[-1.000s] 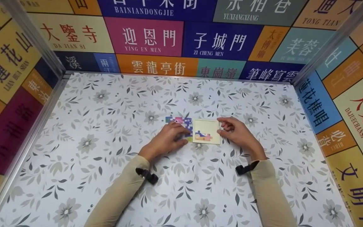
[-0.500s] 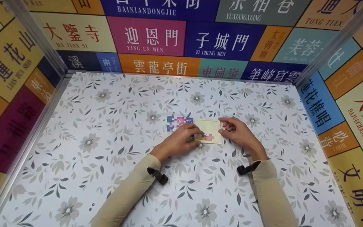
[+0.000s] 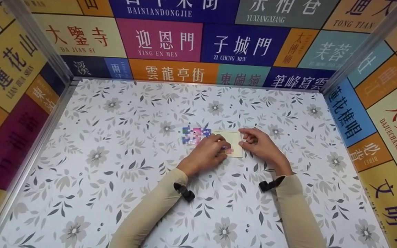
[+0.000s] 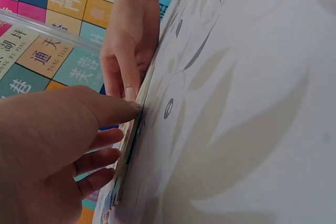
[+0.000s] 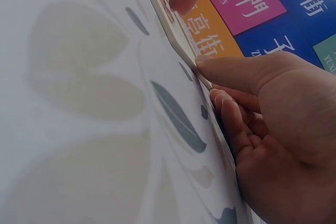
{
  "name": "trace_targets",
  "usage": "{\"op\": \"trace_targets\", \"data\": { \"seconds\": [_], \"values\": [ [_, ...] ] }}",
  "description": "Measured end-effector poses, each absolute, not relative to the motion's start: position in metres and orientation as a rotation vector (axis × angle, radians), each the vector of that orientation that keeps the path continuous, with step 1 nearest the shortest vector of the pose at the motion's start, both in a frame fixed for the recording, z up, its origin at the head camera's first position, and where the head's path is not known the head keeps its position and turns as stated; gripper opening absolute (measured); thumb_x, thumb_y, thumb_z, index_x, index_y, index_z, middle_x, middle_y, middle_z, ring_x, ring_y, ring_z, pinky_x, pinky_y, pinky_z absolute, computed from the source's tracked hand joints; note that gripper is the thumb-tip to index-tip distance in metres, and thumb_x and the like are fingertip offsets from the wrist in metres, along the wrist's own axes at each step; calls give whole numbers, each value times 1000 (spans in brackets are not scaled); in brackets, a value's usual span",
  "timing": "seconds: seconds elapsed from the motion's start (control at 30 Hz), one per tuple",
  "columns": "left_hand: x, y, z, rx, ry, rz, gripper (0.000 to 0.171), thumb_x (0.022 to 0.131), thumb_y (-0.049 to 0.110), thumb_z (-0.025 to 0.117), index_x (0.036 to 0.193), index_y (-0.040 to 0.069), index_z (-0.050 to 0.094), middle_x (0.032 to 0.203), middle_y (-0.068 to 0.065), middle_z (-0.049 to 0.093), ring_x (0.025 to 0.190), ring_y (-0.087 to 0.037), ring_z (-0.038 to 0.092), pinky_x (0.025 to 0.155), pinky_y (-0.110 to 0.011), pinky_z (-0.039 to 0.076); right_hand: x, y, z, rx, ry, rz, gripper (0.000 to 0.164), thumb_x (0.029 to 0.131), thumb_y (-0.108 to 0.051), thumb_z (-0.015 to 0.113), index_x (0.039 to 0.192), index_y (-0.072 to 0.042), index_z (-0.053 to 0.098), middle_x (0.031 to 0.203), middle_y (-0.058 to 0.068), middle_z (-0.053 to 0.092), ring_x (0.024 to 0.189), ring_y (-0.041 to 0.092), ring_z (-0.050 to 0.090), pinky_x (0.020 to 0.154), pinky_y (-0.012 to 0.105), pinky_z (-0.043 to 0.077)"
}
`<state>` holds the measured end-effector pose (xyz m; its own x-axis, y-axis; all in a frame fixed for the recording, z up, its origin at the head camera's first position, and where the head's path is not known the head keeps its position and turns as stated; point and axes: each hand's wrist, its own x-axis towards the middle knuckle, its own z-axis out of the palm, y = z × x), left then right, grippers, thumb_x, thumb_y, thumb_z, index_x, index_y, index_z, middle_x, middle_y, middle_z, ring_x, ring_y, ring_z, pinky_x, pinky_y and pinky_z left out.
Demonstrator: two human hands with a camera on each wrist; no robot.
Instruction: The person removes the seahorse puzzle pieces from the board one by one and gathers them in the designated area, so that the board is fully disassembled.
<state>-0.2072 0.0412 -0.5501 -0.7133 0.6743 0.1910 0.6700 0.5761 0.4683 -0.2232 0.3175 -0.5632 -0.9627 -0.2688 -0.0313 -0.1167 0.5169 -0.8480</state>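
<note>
A small cream puzzle tray (image 3: 236, 137) lies flat on the table, with a few pink and orange jigsaw pieces (image 3: 229, 151) along its near side. My left hand (image 3: 208, 153) is over the tray's left part, fingers bent down; whether they pinch a piece is hidden. In the left wrist view, the left thumb (image 4: 118, 109) reaches the tray's near edge. My right hand (image 3: 262, 146) holds the tray's right edge, thumb and forefinger against it, other fingers curled. Left of the tray, joined blue and pink jigsaw pieces (image 3: 192, 135) lie partly covered by my left hand.
The table (image 3: 115, 193) has a white cover printed with grey leaves and flowers. Panels with Chinese lettering (image 3: 243, 44) stand along its back and sides. Each sleeved forearm wears a black wrist strap (image 3: 271, 184).
My left hand has moved right from the joined pieces onto the tray, uncovering part of them and covering the tray's left side. My right hand stays at the tray's edge.
</note>
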Motion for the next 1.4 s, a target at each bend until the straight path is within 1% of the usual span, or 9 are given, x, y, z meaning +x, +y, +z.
{"op": "trace_targets", "data": {
  "seconds": [0.13, 0.37, 0.57, 0.77, 0.83, 0.93, 1.03, 1.17, 1.4],
  "values": [
    [-207, 40, -551, 1167, 2764, 852, 33, 101, 25, 75, 132, 15, 76, 126, -4, 68, 117, -22, 63, 104, -37, 53, -224, 318, -564, -333, 2597, -1426, 54, 98, -16, 81, 149, -10, 65, 119, 15, 65, 99, 18, 60, 87, 15, 49],
    [-206, 40, -552, 1187, 2687, 958, 29, 103, 16, 71, 131, 8, 75, 124, -11, 64, 113, -25, 59, 100, -37, 53, -223, 319, -563, -341, 2584, -1438, 54, 99, -17, 80, 149, -7, 64, 122, 17, 65, 98, 15, 60, 87, 15, 49],
    [-205, 41, -553, 1137, 2636, 1007, 32, 105, 16, 68, 136, 8, 72, 127, -10, 59, 113, -21, 57, 100, -33, 54, -223, 319, -562, -331, 2588, -1420, 54, 99, -19, 80, 150, -9, 63, 122, 15, 65, 99, 16, 60, 88, 16, 49],
    [-204, 41, -555, 1097, 2631, 989, 44, 107, 18, 67, 148, 5, 64, 132, -11, 57, 114, -20, 57, 100, -33, 54, -224, 319, -563, -341, 2578, -1434, 55, 99, -19, 81, 150, -9, 63, 122, 17, 65, 99, 16, 60, 87, 16, 49],
    [-204, 41, -555, 1101, 2624, 1003, 42, 106, 16, 67, 147, 5, 65, 131, -11, 55, 114, -20, 56, 100, -33, 53, -223, 318, -564, -335, 2581, -1434, 55, 99, -18, 80, 150, -8, 63, 122, 18, 65, 98, 16, 60, 87, 15, 48],
    [-204, 40, -556, 1111, 2613, 1036, 35, 106, 15, 67, 141, 8, 70, 130, -11, 54, 113, -20, 56, 100, -33, 53, -223, 318, -565, -326, 2578, -1444, 55, 100, -15, 79, 151, -6, 61, 124, 21, 64, 99, 18, 59, 86, 15, 48],
    [-204, 40, -556, 1107, 2607, 1060, 32, 106, 15, 67, 138, 9, 71, 131, -10, 54, 112, -19, 57, 101, -32, 54, -223, 318, -565, -313, 2574, -1454, 56, 99, -14, 80, 151, -6, 61, 125, 23, 64, 99, 20, 58, 86, 15, 47],
    [-204, 40, -557, 1113, 2609, 1056, 32, 106, 15, 67, 137, 9, 70, 132, -8, 57, 113, -18, 59, 101, -31, 54, -223, 318, -564, -314, 2567, -1457, 55, 99, -18, 81, 151, -9, 63, 124, 19, 65, 99, 19, 59, 86, 16, 48],
    [-205, 39, -556, 1128, 2612, 1089, 34, 105, 16, 71, 139, 8, 68, 129, -10, 60, 111, -21, 64, 103, -34, 55, -223, 319, -563, -349, 2574, -1439, 54, 100, -19, 80, 150, -8, 63, 122, 17, 65, 98, 16, 61, 87, 16, 50]
  ]
}}
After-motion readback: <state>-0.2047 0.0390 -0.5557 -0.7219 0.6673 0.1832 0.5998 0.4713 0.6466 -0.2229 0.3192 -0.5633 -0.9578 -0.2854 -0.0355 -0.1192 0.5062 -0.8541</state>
